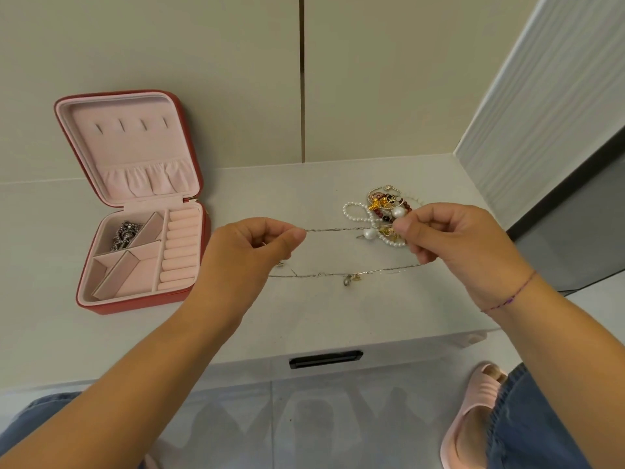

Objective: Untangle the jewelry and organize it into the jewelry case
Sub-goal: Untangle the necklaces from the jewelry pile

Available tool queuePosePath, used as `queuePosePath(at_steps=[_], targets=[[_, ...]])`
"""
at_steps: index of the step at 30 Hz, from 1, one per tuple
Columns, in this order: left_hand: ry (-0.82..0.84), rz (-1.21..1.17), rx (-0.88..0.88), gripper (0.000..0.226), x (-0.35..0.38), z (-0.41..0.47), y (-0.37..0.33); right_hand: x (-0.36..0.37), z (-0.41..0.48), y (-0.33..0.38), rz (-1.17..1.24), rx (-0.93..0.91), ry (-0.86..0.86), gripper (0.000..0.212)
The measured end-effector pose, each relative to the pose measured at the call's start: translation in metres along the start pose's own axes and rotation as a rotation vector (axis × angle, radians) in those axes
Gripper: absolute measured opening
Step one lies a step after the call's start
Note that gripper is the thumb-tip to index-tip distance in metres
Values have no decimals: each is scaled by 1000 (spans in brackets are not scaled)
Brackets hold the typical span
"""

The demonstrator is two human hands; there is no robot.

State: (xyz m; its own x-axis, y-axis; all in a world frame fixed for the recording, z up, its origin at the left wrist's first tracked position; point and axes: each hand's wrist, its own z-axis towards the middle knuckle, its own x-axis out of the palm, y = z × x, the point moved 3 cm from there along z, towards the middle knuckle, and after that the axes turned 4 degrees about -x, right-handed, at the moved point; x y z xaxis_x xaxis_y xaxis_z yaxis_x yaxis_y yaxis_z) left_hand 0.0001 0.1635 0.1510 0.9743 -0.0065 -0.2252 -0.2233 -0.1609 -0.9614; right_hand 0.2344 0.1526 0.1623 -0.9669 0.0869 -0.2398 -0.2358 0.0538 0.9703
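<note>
A thin silver chain necklace (pixel 341 229) is stretched in the air between my hands. My left hand (pixel 252 247) pinches its left end and my right hand (pixel 449 238) pinches its right end. The lower strand (pixel 338 274) sags, with a small clasp or charm hanging from it. Behind my right hand a tangled pile of jewelry (pixel 384 213) lies on the white top: pearl strands, dark red beads, gold pieces. The open red jewelry case (pixel 135 299) with pink lining stands at the left; a dark silver piece (pixel 124 234) lies in its back left compartment.
The white cabinet top (pixel 321 316) has a front edge with a black drawer handle (pixel 326 359) below. A wall stands behind and a ribbed white panel (pixel 541 113) at the right. My knees and a pink slipper (pixel 473 418) show below.
</note>
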Motion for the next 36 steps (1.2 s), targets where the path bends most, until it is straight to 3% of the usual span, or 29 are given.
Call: queuePosePath(at_steps=[6, 11, 17, 23, 29, 32, 36], targets=[[140, 64, -102, 30, 2, 0, 1, -1, 0, -3, 129, 114, 52, 31], [282, -109, -263, 35, 5, -4, -2, -2, 3, -10, 228, 205, -6, 32], [486, -436, -432, 40, 14, -8, -5, 3, 1, -17, 82, 221, -30, 25], [612, -481, -392, 40, 23, -14, -5, 16, -5, -18, -25, 166, 64, 7], [611, -482, -349, 43, 28, -16, 0, 39, -14, -18, 113, 199, 325, 16], [592, -507, -344, 42, 28, -15, 0, 45, -17, -17, 237, 240, 370, 25], [589, -493, -323, 44, 29, -15, -1, 49, -22, -15, 215, 207, 463, 20]])
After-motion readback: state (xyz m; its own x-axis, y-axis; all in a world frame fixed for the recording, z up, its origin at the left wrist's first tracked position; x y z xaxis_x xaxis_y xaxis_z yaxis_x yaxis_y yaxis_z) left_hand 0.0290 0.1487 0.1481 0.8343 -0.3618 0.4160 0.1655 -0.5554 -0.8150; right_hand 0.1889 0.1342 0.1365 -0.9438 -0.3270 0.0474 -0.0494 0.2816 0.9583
